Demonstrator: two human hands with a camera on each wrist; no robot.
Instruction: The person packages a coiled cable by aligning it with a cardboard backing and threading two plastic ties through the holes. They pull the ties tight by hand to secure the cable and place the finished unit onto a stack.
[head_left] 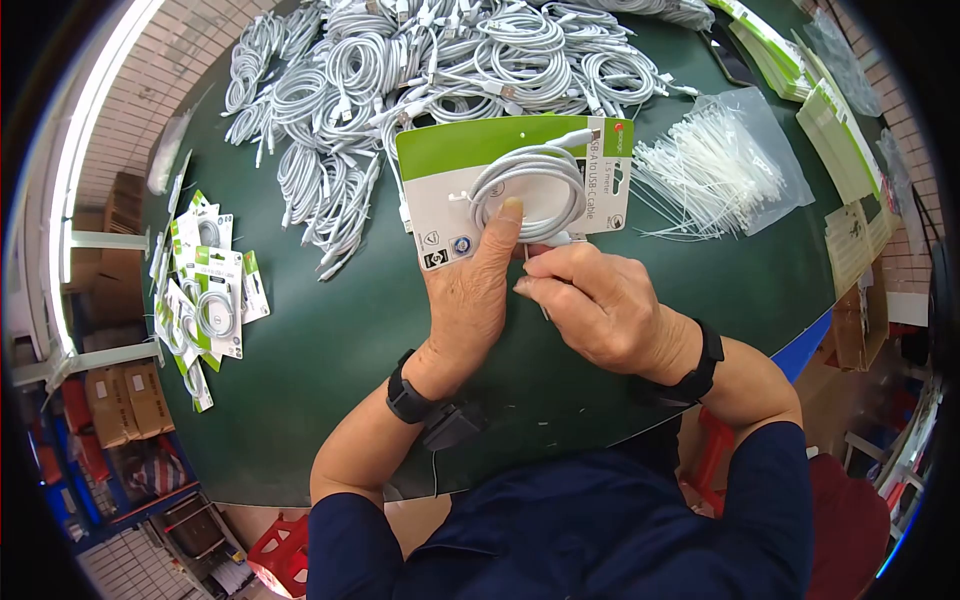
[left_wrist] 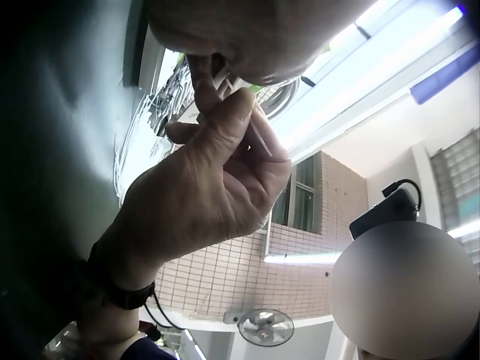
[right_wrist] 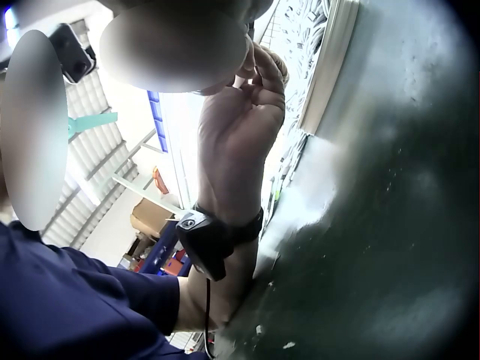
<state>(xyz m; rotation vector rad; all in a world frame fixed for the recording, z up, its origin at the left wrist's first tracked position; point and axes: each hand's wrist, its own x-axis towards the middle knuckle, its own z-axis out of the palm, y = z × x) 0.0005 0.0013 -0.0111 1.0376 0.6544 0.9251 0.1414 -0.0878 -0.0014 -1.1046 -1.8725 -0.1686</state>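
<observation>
My left hand [head_left: 468, 295] holds a green-and-white packaging card [head_left: 430, 160], its thumb pressing a coiled white USB cable [head_left: 570, 190] against the front. The print on the card reads USB-A to USB-C cable. Just below the card's lower edge, my right hand [head_left: 612, 308] pinches a thin white cable tie [head_left: 545, 312] between thumb and forefinger. A white tie end [head_left: 458, 196] pokes out of the card left of the coil. In the left wrist view the right hand [left_wrist: 217, 176] has its fingertips close under the left hand; the card's back is mostly hidden.
A heap of coiled white cables [head_left: 380, 70] covers the table's far side. Loose cable ties [head_left: 700, 170] spill from a clear bag [head_left: 790, 180] at right, near stacked cards [head_left: 840, 140]. Several carded cables [head_left: 215, 290] lie at left on the green table [head_left: 330, 330].
</observation>
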